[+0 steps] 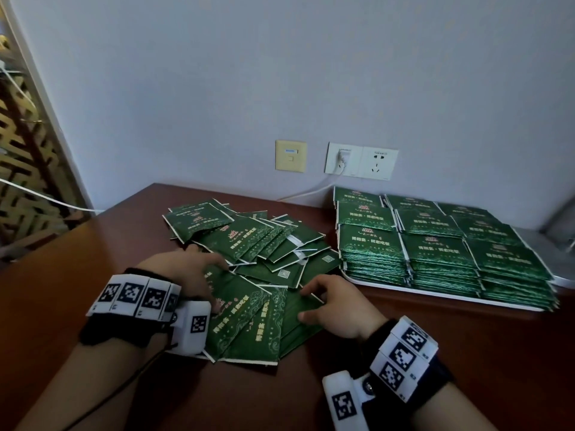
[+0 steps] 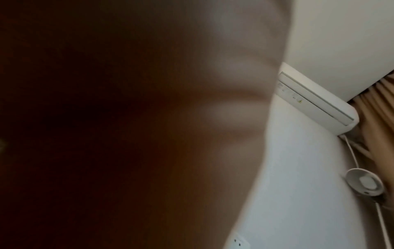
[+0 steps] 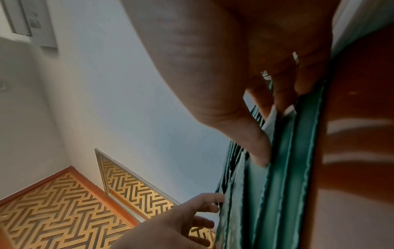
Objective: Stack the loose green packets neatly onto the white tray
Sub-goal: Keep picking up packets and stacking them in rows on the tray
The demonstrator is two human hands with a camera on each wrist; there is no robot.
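A fanned bunch of green packets [image 1: 249, 325] lies on the brown table [image 1: 420, 353] in front of me. My left hand [image 1: 217, 284] grips its left edge, thumb on top. My right hand [image 1: 303, 304] pinches the right edge between thumb and curled fingers. The right wrist view shows that thumb pressed on the packets' edges [image 3: 287, 168], with the left hand's fingers [image 3: 204, 210] touching them lower down. A loose heap of packets [image 1: 249, 241] lies just behind. At the right, the white tray [image 1: 435, 294] carries neat stacks of packets [image 1: 435, 247] in rows. The left wrist view is dark and blurred.
Behind the table, the wall has a yellow switch [image 1: 291, 156] and white sockets [image 1: 361, 160] with a plugged white cable [image 1: 305, 191] running left. A lattice screen [image 1: 28, 150] stands at far left. A grey object [image 1: 557, 225] sits behind the tray's right end.
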